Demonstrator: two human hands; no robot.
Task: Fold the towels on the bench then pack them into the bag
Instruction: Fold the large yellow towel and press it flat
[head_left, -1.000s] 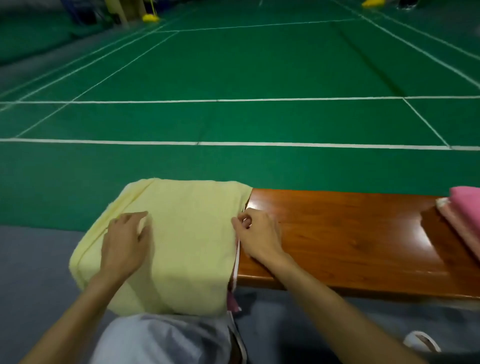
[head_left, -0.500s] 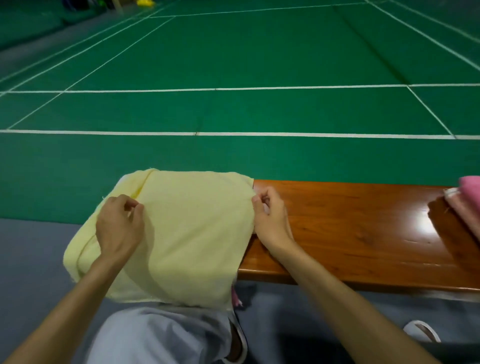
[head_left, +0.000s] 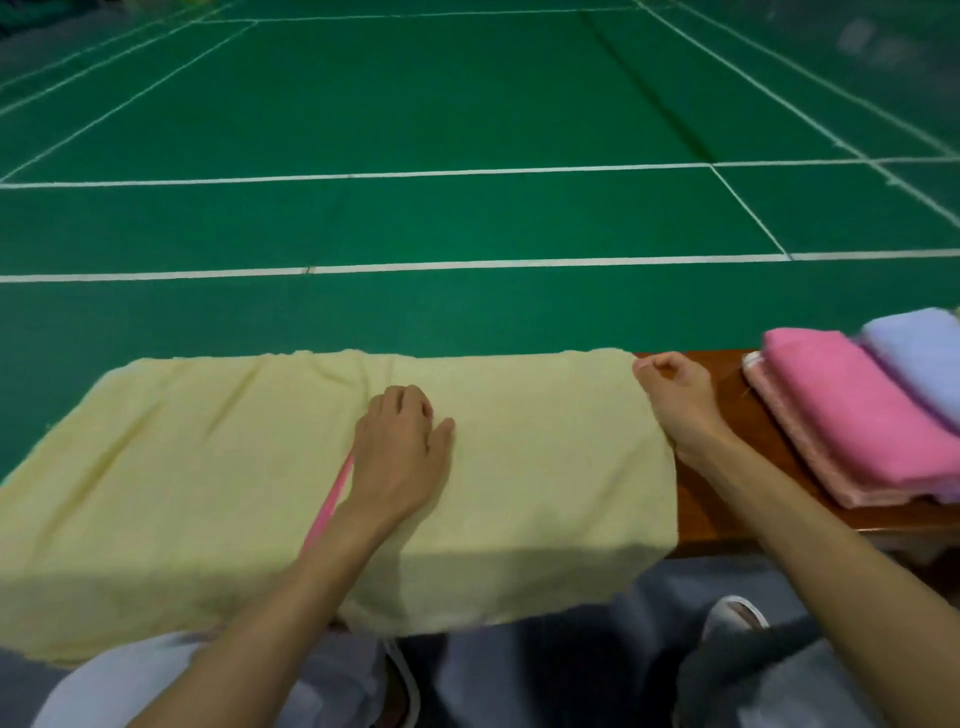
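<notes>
Fingertips (head_left: 644, 364) of the right hand (head_left: 675, 400) pinch the far right corner of the yellow towel (head_left: 545, 467), which lies spread along the bench (head_left: 732, 379) with its near edge hanging over the front. Just right of that hand, a folded pink towel (head_left: 857, 415) lies on the wood, with a lavender towel (head_left: 919, 358) touching its far side. A thin pink strip (head_left: 332, 499) lies on the towel beside the left wrist. Beyond the bench stretches a green court floor (head_left: 467, 104) with white lines (head_left: 415, 266). The left hand (head_left: 400, 452) rests mid-towel with fingers bent under and thumb out; whether they grip cloth I cannot tell.
</notes>
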